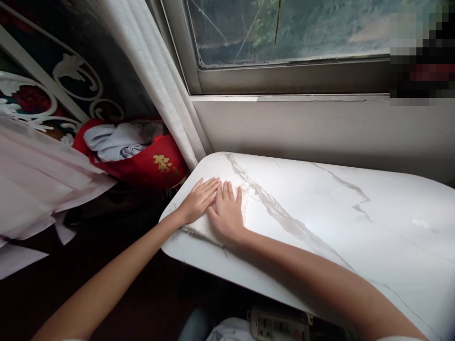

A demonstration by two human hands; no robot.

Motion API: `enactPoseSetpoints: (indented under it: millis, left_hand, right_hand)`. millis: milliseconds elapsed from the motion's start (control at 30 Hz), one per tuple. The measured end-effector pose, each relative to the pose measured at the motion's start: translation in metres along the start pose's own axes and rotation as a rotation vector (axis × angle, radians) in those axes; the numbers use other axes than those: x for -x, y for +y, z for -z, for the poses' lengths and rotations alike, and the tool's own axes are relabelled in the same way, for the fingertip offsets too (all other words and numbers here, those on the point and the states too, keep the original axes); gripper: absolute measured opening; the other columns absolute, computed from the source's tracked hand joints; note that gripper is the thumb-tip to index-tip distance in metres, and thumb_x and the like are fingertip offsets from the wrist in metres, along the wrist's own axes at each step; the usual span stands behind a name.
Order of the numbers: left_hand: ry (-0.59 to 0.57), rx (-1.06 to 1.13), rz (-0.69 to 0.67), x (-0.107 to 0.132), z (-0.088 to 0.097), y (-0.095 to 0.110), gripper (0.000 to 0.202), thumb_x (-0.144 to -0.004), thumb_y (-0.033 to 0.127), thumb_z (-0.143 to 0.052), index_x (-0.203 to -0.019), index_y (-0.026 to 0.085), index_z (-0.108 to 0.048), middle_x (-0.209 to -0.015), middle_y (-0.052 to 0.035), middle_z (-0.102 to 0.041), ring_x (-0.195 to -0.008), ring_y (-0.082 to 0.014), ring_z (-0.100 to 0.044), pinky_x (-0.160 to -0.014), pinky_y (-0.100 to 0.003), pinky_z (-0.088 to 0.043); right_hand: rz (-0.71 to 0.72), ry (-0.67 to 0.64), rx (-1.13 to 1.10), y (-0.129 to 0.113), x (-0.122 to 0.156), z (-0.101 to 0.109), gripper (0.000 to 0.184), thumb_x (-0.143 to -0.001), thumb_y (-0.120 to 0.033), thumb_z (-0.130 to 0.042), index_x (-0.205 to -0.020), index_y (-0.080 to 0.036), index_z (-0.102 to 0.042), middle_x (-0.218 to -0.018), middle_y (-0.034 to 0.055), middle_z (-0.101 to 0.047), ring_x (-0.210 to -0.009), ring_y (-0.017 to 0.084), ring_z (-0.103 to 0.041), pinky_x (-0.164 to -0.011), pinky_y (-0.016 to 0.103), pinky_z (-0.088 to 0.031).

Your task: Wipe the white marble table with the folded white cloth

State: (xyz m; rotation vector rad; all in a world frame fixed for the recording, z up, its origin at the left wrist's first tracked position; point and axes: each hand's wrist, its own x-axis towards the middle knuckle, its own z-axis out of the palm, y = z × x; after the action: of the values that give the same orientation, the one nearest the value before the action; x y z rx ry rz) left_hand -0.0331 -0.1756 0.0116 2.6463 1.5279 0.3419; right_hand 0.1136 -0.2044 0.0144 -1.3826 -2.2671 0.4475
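- Head view, centre: a thin white cloth (206, 229) lies flat near the left end of a white marbled table (320, 199), its edges showing below the hands and to their right.
- The left hand (199, 201) rests palm down on the cloth, fingers stretched toward the upper right, mostly close together, gripping nothing.
- The right hand (228, 210) lies flat on the cloth just beside it, fingers straight and slightly apart, pointing up the frame; the two hands meet or overlap slightly at the left hand's fingertips.
- A grey-brown vein (280, 213) runs diagonally across the tabletop, to the right of the hands.
- Left of centre: a red bag (142, 168) with a gold mark holds pale crumpled fabric (117, 140); a white curtain (156, 71) hangs beside it.
- Far left: sheer pale pink fabric (42, 175), below white scrollwork (73, 71).
- Top: a framed window (291, 33).
- Bottom centre: a socket strip (279, 327), partly hidden below the table.
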Motion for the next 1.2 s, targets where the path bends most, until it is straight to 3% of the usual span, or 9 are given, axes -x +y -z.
enactPoseSetpoints:
  millis: [133,267,400,667,800,967,1100,1200]
  left_hand:
    - [-0.010,-0.001,0.071,0.063,0.013,0.000,0.052,-0.094,0.026,-0.019,-0.144,0.020,-0.032,-0.148,-0.0024,-0.034,-0.137,-0.0170,-0.026,-0.114,-0.041,-0.018]
    - [0.006,-0.005,0.128,0.079,0.017,-0.013,0.052,-0.095,0.030,-0.019,-0.143,0.019,-0.034,-0.147,-0.0044,-0.035,-0.137,-0.0172,-0.028,-0.114,-0.041,-0.016]
    - [0.042,-0.030,0.183,0.046,0.012,-0.035,0.052,-0.094,0.031,-0.020,-0.141,0.015,-0.037,-0.146,-0.0065,-0.037,-0.136,-0.0168,-0.030,-0.113,-0.041,-0.016]
    - [0.030,0.016,0.187,-0.101,-0.006,-0.082,0.048,-0.091,0.026,-0.028,-0.136,0.020,-0.043,-0.144,-0.0039,-0.041,-0.135,-0.0163,-0.031,-0.112,-0.041,-0.016]
    - [0.044,0.011,0.176,-0.151,-0.014,-0.092,0.047,-0.090,0.025,-0.032,-0.135,0.020,-0.045,-0.143,-0.0046,-0.042,-0.134,-0.0177,-0.032,-0.112,-0.042,-0.017]
    - [0.074,0.004,0.143,-0.158,-0.018,-0.093,0.048,-0.088,0.024,-0.034,-0.134,0.017,-0.046,-0.143,-0.0059,-0.042,-0.134,-0.0177,-0.033,-0.112,-0.041,-0.018]
    - [0.116,0.015,0.143,-0.138,-0.018,-0.078,0.049,-0.086,0.021,-0.032,-0.132,0.016,-0.049,-0.142,-0.0057,-0.044,-0.133,-0.0159,-0.034,-0.112,-0.039,-0.021]
    - [0.142,0.017,0.121,-0.111,-0.017,-0.052,0.049,-0.085,0.019,-0.030,-0.130,0.014,-0.050,-0.140,-0.0062,-0.046,-0.132,-0.0153,-0.036,-0.112,-0.038,-0.021]
  right_hand:
    - [0.092,-0.070,-0.094,-0.039,0.026,-0.010,0.068,-0.087,-0.032,-0.040,-0.142,0.006,-0.026,-0.150,0.0226,-0.020,-0.141,0.032,-0.006,-0.111,0.054,0.003]
    - [0.164,-0.095,-0.100,-0.049,0.018,-0.017,0.070,-0.087,-0.035,-0.040,-0.141,0.006,-0.026,-0.149,0.0241,-0.022,-0.141,0.032,-0.008,-0.111,0.055,0.002]
    - [0.222,-0.085,-0.038,-0.030,-0.021,-0.020,0.064,-0.090,-0.034,-0.034,-0.141,0.005,-0.029,-0.147,0.0218,-0.029,-0.140,0.028,-0.017,-0.113,0.050,-0.003]
    - [0.059,0.049,0.138,0.042,-0.127,-0.014,0.057,-0.090,-0.026,-0.030,-0.140,0.002,-0.032,-0.147,0.0183,-0.033,-0.138,0.025,-0.023,-0.112,0.045,-0.005]
    - [0.008,0.078,0.163,0.071,-0.156,-0.008,0.056,-0.090,-0.025,-0.030,-0.140,0.001,-0.033,-0.147,0.0172,-0.033,-0.137,0.024,-0.023,-0.112,0.044,-0.006]
    - [0.002,0.126,0.172,0.078,-0.157,-0.007,0.055,-0.091,-0.026,-0.030,-0.140,0.001,-0.034,-0.146,0.0172,-0.034,-0.137,0.024,-0.024,-0.112,0.043,-0.006]
    - [-0.002,0.107,0.180,0.071,-0.136,-0.005,0.056,-0.091,-0.027,-0.031,-0.140,0.001,-0.033,-0.147,0.0182,-0.033,-0.137,0.025,-0.023,-0.112,0.044,-0.005]
    - [0.015,0.082,0.172,0.065,-0.105,0.001,0.057,-0.092,-0.028,-0.031,-0.141,0.001,-0.032,-0.148,0.0187,-0.031,-0.138,0.025,-0.021,-0.113,0.044,-0.004]
